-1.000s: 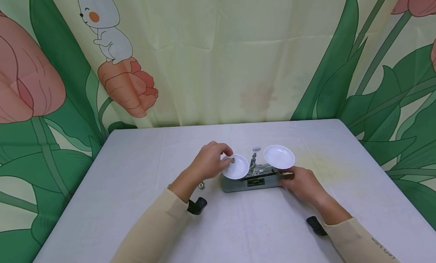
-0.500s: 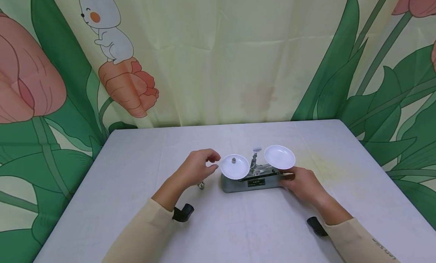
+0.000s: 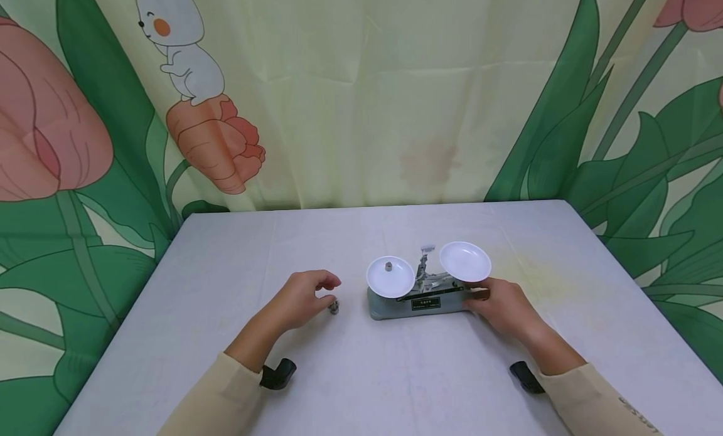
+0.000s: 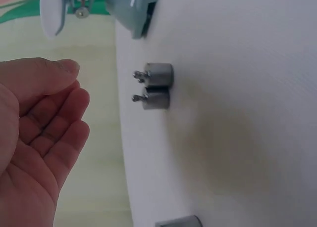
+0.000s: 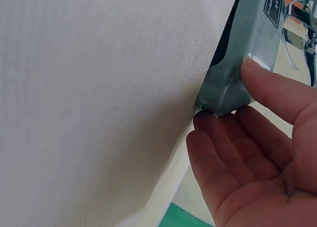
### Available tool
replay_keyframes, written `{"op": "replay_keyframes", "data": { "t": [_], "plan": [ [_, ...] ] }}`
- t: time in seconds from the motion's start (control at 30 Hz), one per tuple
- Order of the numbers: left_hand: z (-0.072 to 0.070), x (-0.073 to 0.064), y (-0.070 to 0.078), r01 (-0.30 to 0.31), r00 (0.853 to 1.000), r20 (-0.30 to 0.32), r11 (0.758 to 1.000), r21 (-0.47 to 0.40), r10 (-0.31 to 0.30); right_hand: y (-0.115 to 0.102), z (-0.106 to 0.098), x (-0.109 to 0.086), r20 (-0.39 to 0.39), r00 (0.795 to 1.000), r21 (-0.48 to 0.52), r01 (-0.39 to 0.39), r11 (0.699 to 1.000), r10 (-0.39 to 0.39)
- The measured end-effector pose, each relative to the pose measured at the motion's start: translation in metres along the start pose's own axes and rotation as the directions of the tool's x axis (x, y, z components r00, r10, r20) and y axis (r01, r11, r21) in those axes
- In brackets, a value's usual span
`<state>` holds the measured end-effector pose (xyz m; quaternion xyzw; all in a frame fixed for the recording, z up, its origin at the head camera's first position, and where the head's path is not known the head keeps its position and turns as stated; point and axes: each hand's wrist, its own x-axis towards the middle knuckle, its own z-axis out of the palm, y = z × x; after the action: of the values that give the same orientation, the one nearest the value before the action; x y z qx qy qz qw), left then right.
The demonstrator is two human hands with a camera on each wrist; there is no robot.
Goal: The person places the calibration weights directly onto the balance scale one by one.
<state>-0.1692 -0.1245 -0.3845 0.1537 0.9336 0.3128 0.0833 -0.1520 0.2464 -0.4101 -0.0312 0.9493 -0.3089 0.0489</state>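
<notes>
A balance scale [image 3: 426,303] with a grey-green base stands on the table. One small metal weight [image 3: 388,266] sits on its left pan [image 3: 380,281]; the right pan [image 3: 465,258] is bare and hangs higher in the head view. My right hand [image 3: 499,303] holds the right end of the base, thumb on the front face and fingertips at the end, as the right wrist view shows. To the left of the scale, my left hand [image 3: 302,300] holds nothing, its fingers loosely bent. Close to its thumb, two knobbed metal weights [image 4: 157,86] stand side by side on the table.
A further metal cylinder [image 4: 181,222] shows partly at the bottom of the left wrist view. White cloth covers the table [image 3: 390,373]. Behind the back edge hangs a printed curtain [image 3: 350,110]. Black wrist devices [image 3: 278,374] sit under both forearms.
My left hand has let go of the weight on the left pan and drawn back left and toward me, over to the weights on the table. My right hand stays at the base.
</notes>
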Motion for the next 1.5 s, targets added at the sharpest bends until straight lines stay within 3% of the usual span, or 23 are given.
{"op": "replay_keyframes", "data": {
  "t": [0.43, 0.87, 1.2, 1.5],
  "plan": [
    [0.011, -0.003, -0.021, 0.063, 0.998, -0.013, 0.998, -0.016, -0.063, 0.0, 0.001, -0.001, -0.002, 1.0, -0.002, -0.005, 1.0, 0.005],
    [0.02, 0.002, -0.025, 0.081, 0.997, -0.01, 0.996, 0.027, -0.081, 0.0, 0.0, -0.001, -0.004, 1.0, -0.002, 0.001, 1.0, -0.001],
    [0.026, 0.006, -0.027, 0.043, 0.999, -0.029, 0.997, 0.059, -0.041, 0.0, 0.0, -0.001, -0.006, 1.0, 0.002, 0.011, 1.0, -0.011],
    [0.028, 0.008, -0.028, 0.053, 0.999, -0.013, 0.995, 0.082, -0.052, 0.001, 0.0, -0.001, -0.012, 1.0, 0.004, 0.009, 1.0, -0.008]
  ]
}}
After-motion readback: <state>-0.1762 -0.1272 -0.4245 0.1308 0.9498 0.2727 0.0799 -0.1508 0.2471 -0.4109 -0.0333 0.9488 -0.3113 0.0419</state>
